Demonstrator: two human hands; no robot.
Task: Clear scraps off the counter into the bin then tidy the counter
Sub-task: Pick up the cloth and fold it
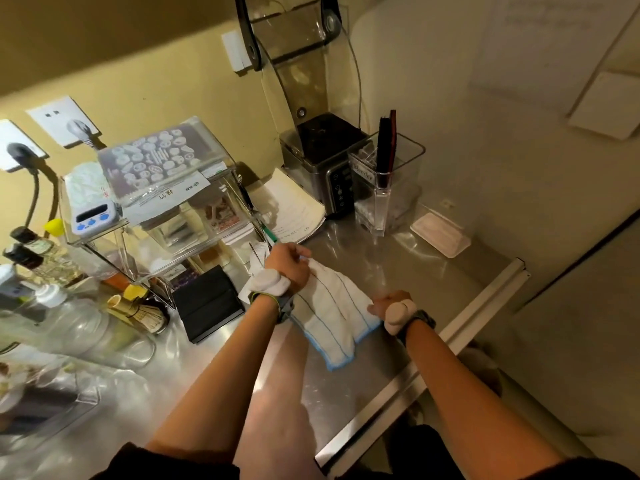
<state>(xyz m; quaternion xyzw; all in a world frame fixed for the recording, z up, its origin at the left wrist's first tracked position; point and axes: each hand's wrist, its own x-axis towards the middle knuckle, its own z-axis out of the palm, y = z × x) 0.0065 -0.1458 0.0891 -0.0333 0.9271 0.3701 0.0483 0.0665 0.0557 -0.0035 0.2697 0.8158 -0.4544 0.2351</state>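
A white cloth [332,306] with thin blue stripes and a blue hem lies spread on the steel counter [398,271]. My left hand [287,263] grips its far corner, close to the papers by the acrylic shelf. My right hand [388,303] pinches the cloth's near right edge, close to the counter's front rim. Both wrists carry a white sensor on a dark band. No scraps or bin show in view.
A clear acrylic shelf [162,216] with a timer and papers stands at left, a black box [207,306] in front of it. Bottles and jars [69,327] crowd the left. A blender base [325,161], a clear jug [384,181] and a white lid [440,233] sit behind.
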